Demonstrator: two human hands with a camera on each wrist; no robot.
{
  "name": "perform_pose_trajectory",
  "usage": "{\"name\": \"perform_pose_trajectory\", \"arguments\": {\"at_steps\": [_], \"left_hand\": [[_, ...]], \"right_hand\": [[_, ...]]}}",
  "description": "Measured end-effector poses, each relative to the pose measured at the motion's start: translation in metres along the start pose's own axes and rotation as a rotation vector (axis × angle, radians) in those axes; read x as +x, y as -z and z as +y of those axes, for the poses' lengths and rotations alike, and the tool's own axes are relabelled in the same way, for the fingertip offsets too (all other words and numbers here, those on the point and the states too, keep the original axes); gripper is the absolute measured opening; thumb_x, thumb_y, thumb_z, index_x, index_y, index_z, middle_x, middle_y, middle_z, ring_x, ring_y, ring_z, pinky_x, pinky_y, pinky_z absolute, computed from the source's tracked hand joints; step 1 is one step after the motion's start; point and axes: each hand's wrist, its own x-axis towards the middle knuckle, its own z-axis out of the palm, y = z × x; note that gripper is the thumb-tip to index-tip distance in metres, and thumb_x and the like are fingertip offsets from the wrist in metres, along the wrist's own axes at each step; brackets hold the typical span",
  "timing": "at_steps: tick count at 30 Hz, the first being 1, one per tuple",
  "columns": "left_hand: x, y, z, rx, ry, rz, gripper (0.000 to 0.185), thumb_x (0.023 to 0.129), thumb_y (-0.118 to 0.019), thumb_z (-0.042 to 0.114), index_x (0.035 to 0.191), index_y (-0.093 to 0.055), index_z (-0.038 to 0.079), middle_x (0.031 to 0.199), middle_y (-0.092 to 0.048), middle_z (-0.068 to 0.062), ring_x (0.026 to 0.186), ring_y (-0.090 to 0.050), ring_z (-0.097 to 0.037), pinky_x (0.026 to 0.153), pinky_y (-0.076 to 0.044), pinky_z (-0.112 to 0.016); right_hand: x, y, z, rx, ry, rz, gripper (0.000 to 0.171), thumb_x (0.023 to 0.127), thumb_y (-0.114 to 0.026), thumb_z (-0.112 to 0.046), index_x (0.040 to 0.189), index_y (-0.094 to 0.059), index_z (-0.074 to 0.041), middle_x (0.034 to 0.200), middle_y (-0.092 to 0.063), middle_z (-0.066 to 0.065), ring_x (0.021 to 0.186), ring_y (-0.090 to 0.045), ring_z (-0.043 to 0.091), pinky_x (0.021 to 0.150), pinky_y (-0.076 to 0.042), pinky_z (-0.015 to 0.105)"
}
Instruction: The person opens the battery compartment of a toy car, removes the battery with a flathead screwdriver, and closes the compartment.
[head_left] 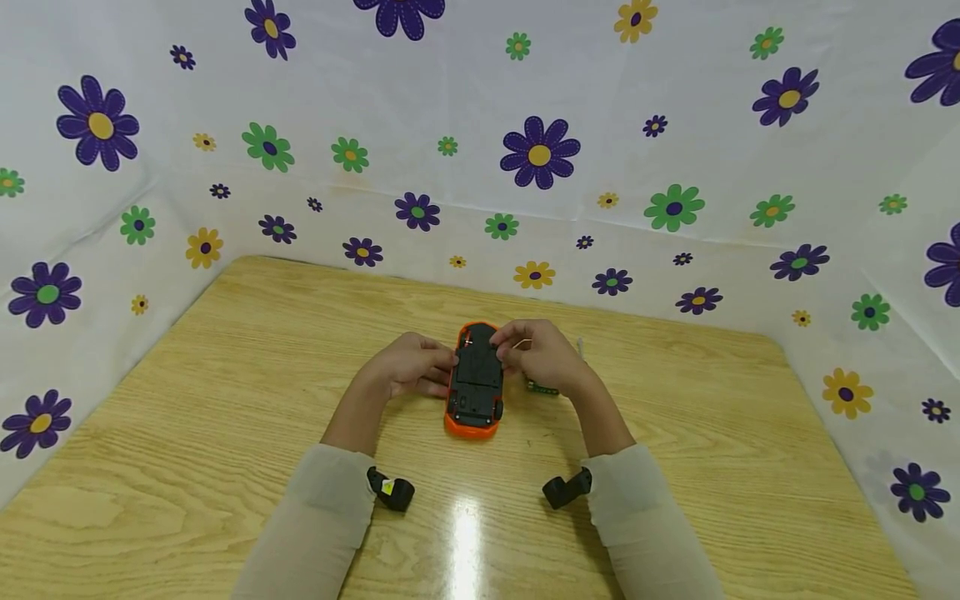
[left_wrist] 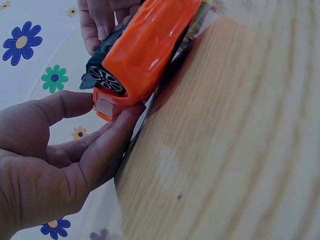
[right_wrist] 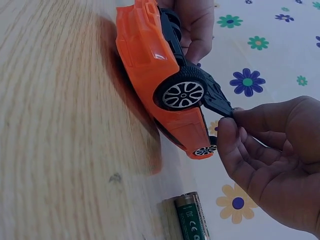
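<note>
An orange toy car [head_left: 471, 432] lies upside down on the table, its black underside plate [head_left: 480, 358] facing up. In the right wrist view the plate [right_wrist: 216, 97] stands tilted away from the orange body at one end. My right hand [head_left: 543, 358] pinches that raised edge between thumb and fingertip. At the car's left side, my left hand [head_left: 412, 365] holds the orange body, with the thumb and a finger at one end of it in the left wrist view. A spoked wheel [right_wrist: 184, 95] shows beside the lifted plate.
A green battery [right_wrist: 192, 220] lies on the wooden table [head_left: 225, 400] close to the right hand, partly hidden by it in the head view. A thin light rod [head_left: 580, 347] lies just beyond that hand. Flower-printed cloth [head_left: 465, 108] hangs around the table's far side.
</note>
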Motion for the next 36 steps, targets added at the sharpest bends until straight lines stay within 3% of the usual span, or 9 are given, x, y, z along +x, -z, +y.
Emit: {"name": "perform_pose_trajectory", "arguments": {"at_steps": [17,36], "left_hand": [[0.000,0.000,0.000,0.006,-0.015,-0.005,0.042,0.102,-0.059,0.009,0.139,-0.055,-0.009,0.119,-0.067,-0.026,0.092,-0.072,-0.026,0.084,-0.063,-0.040],[0.000,0.001,-0.001,0.009,-0.017,-0.008,0.041,0.102,-0.060,0.009,0.138,-0.056,-0.010,0.118,-0.068,-0.026,0.093,-0.072,-0.026,0.084,-0.063,-0.040]], "right_hand": [[0.001,0.003,0.005,-0.027,0.018,-0.022,0.020,0.100,-0.059,0.004,0.117,-0.067,0.003,0.103,-0.064,0.018,0.089,-0.070,0.032,0.080,-0.063,0.046],[0.003,0.004,0.009,0.011,0.039,-0.045,0.018,0.102,-0.057,0.002,0.117,-0.067,0.002,0.103,-0.063,0.018,0.090,-0.068,0.031,0.083,-0.062,0.049]]}}
